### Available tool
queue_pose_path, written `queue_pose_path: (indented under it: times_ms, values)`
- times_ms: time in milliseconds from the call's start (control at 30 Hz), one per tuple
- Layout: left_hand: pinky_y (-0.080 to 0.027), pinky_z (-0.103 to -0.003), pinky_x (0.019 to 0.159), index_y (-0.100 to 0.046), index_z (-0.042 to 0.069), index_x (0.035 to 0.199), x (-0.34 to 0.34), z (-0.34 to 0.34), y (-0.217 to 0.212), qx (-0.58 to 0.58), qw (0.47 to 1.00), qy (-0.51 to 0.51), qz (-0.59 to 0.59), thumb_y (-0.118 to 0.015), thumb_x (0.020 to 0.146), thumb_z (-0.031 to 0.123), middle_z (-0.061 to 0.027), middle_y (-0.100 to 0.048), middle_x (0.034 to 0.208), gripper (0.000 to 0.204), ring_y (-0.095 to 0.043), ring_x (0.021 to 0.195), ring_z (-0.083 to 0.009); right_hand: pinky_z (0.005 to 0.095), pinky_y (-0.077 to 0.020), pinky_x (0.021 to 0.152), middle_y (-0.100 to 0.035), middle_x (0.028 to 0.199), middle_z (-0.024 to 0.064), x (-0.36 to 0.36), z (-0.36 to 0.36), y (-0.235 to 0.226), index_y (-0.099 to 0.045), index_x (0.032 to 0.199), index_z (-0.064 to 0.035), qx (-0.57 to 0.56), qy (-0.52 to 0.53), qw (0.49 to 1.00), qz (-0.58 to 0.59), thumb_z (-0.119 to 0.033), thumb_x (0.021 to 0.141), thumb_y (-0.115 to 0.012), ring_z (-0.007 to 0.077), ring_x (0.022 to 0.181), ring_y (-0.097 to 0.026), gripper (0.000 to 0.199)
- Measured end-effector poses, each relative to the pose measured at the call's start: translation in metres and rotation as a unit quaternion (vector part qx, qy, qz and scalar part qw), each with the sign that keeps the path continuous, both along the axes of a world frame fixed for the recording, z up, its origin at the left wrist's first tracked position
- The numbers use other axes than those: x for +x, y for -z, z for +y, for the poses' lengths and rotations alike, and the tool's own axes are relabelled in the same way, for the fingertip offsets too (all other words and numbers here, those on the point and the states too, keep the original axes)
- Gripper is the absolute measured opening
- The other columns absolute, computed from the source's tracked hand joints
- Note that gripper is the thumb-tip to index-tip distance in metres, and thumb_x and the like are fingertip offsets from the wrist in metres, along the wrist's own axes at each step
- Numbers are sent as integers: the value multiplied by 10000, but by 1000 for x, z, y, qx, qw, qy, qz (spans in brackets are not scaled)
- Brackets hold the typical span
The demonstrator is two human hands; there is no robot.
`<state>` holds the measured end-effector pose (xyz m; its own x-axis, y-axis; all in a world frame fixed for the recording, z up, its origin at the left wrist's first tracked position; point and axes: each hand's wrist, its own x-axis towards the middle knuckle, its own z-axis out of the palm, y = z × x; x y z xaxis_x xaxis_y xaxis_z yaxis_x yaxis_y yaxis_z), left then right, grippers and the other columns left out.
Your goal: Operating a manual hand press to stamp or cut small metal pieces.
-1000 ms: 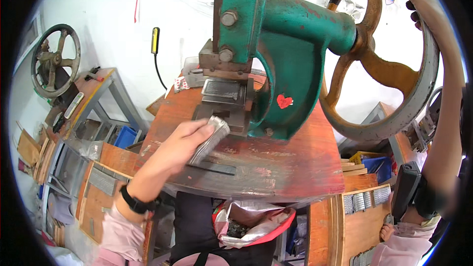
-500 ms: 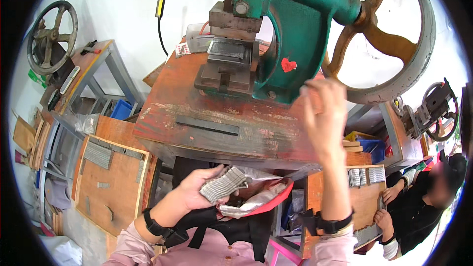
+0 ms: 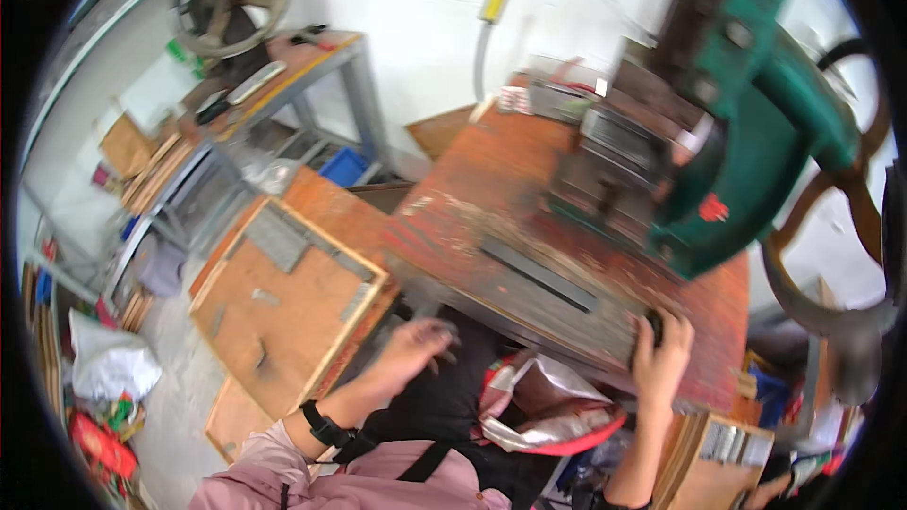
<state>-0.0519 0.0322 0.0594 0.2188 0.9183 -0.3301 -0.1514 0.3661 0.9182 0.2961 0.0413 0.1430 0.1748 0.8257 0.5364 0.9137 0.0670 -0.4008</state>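
Note:
My left hand (image 3: 413,355) is over my lap, left of the bag. Motion blurs it, but its fingers look apart and no stack of metal pieces shows in it. At the front edge of the wooden bench (image 3: 444,241), my right hand (image 3: 663,351) is closed around a small dark object (image 3: 654,325), whose kind I cannot make out. A dark flat metal bar (image 3: 539,274) lies on the bench, left of this hand. Between my hands an open red bag (image 3: 553,406) with a silvery lining rests on my lap.
A green hand press (image 3: 756,151) stands on the bench. To the left, a wooden tray (image 3: 283,321) holds a grey metal block (image 3: 277,238) and loose pieces. Another tray (image 3: 723,463) with metal pieces is at lower right, near a co-worker's hand (image 3: 767,491). A second wheel press (image 3: 231,9) stands at far left.
The view has swung left, so the press appears further right. The stack of metal pieces no longer shows in my left hand. My right hand has come down from beside the press to the bench edge.

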Motion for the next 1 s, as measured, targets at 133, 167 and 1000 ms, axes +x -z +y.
queue_pose_path:
  times_ms: [133,167,1000]
  values:
    - [-466,-423,856,-592,-57,1135,-110,31,16,210,818,-180,503,-553,898,132,-226,-647,1031,306,-606,985,-343,435,-434,869,-577,1033,218,-7,2,-5,-606,993,43,12,-1,1000,-4,-80,857,-627,390,978,-543,186]
    - [-435,-435,912,-584,-63,1151,-137,39,24,229,742,-184,602,-544,890,124,-235,-590,1155,324,-540,1091,-379,433,-433,868,-580,1037,215,-9,3,-6,-606,988,42,13,0,1000,-15,-78,860,-622,388,981,-544,176]
    - [-291,-563,1012,-568,3,1138,-203,43,77,89,660,-28,746,-599,827,181,-186,-575,1143,360,-498,1154,-356,413,-451,799,-592,970,200,-13,2,-5,-614,965,38,23,43,998,-27,-62,878,-593,374,903,-567,134]
